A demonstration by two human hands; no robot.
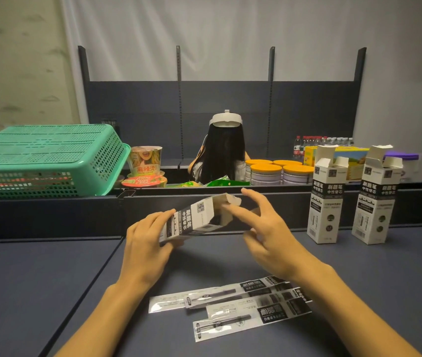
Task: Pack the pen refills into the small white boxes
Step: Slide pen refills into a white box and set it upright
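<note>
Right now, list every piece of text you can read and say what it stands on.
"刷题笔 中性替芯": black band of the left standing box.
"刷题笔 中性替芯": right standing box.
"刷题笔 中性替芯": box held in the left hand, read sideways.
"麻辣烫": noodle cup.
Refill packets: large characters blurred; fine print, barcodes and QR codes unreadable.
Bottle labels: too small.

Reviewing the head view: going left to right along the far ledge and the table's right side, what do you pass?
Upturned green basket → noodle cups → orange-lidded tins → first upright white box → second upright white box.
</note>
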